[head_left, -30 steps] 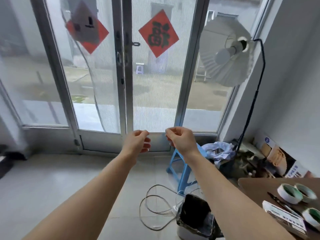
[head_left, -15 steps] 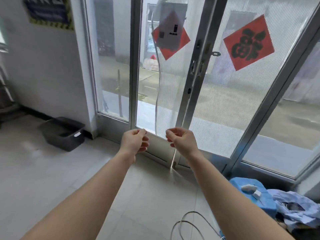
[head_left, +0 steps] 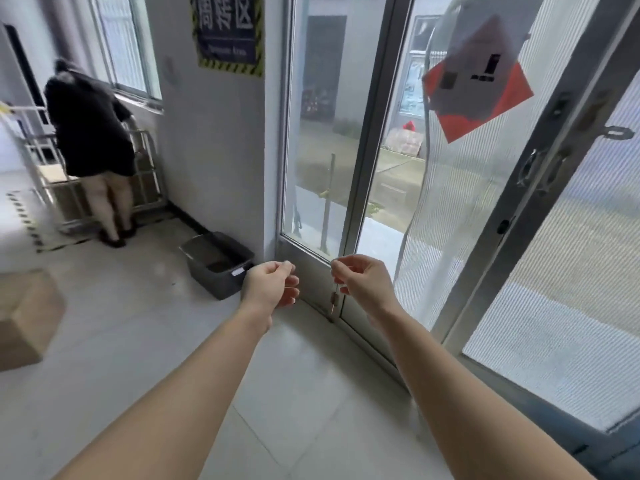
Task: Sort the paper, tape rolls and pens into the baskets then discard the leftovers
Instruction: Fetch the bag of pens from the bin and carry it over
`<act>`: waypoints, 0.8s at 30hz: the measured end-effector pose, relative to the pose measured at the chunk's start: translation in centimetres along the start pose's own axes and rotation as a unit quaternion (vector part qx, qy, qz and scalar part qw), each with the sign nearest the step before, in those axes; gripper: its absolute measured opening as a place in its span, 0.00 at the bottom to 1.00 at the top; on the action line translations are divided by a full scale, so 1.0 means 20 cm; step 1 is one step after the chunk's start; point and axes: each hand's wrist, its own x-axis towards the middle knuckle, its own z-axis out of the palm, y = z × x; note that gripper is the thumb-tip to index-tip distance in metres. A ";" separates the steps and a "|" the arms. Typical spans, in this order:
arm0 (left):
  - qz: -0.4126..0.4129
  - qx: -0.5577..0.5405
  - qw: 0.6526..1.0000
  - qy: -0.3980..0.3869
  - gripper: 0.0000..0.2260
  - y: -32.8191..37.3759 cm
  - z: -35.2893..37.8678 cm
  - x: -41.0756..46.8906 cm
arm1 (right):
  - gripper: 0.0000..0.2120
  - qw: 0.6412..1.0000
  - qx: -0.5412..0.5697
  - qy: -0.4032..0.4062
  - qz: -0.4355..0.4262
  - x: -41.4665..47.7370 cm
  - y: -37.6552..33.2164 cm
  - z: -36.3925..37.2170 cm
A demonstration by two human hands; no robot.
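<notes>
Both arms stretch forward, left hand [head_left: 271, 287] and right hand [head_left: 364, 286] curled, pinching.

Floor [head_left: 145, 341]: pale tile, smooth and glossy, with soft reflections. Door frame [head_left: 372, 133]: bare grey metal, satin finish; handle [head_left: 535, 168] also metal. Left pane [head_left: 322, 133]: clear glass, smooth. Screen [head_left: 571, 271]: fine woven mesh, semi-transparent, matt. Diamond decoration [head_left: 491, 102]: red paper, flat finish. Tub [head_left: 214, 282]: grey plastic, matt. Box [head_left: 24, 317]: brown cardboard, dull. Wall [head_left: 214, 150]: white paint, matt. Left hand [head_left: 273, 285] and right hand [head_left: 363, 282]: bare skin, matt.
</notes>
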 end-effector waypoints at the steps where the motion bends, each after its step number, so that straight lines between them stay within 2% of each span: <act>1: 0.000 -0.001 1.000 0.009 0.10 0.01 -0.02 0.06 | 0.04 1.000 0.001 -0.009 -0.001 0.06 0.00 0.04; 8: -0.014 -0.012 0.998 0.052 0.09 0.03 -0.19 0.53 | 0.05 0.998 0.002 -0.056 -0.007 0.46 -0.01 0.37; 14: -0.013 -0.013 0.998 0.066 0.09 0.14 -0.38 1.02 | 0.05 0.998 0.009 -0.061 -0.012 0.89 -0.06 0.72; 18: -0.012 -0.007 0.998 0.063 0.09 0.25 -0.50 1.34 | 0.08 0.998 0.023 -0.053 -0.004 1.18 -0.12 0.95; 24: -0.017 0.002 0.997 0.078 0.09 0.31 -0.61 1.75 | 0.06 0.997 0.042 -0.062 0.006 1.55 -0.13 1.22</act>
